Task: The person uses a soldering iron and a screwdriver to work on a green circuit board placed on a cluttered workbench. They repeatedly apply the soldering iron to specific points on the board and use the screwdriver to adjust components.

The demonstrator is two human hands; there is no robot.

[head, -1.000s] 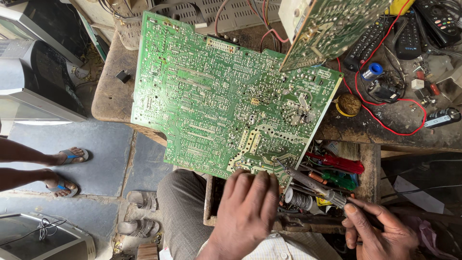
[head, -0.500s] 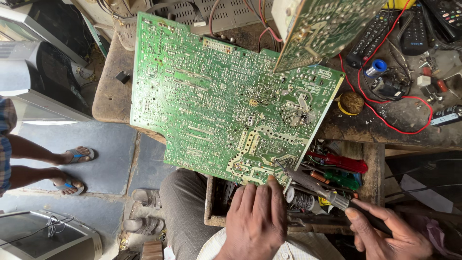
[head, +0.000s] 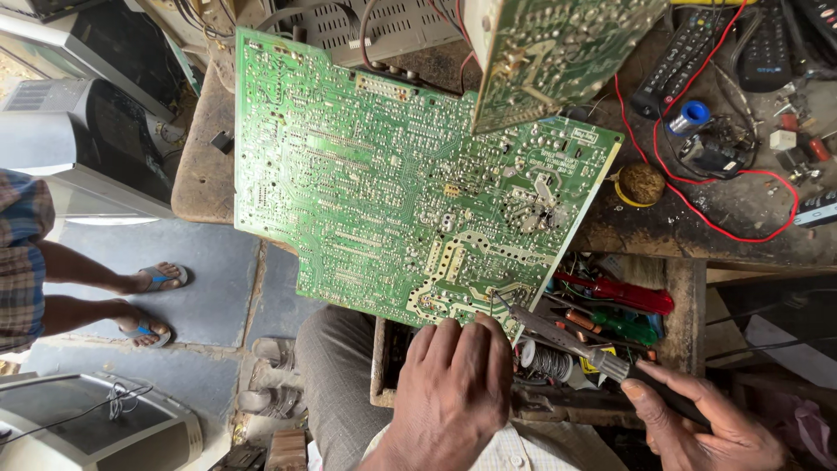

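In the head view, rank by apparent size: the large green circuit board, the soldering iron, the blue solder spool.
Largest: large green circuit board.
Next: soldering iron, in the right hand.
Smallest: blue solder spool.

My left hand [head: 458, 388] lies palm down in front of me, back of the hand up toward the camera, fingers [head: 449, 342] pressed close together and pointing away from my body, their tips bent slightly downward at the last knuckles. The wrist runs straight back toward my chest. My right hand [head: 702, 423] sits lower and to the side (only part of it shows at the frame's edge), curled in a pen-like pinch, thumb on top, index finger stretched forward, the other fingers folded under.
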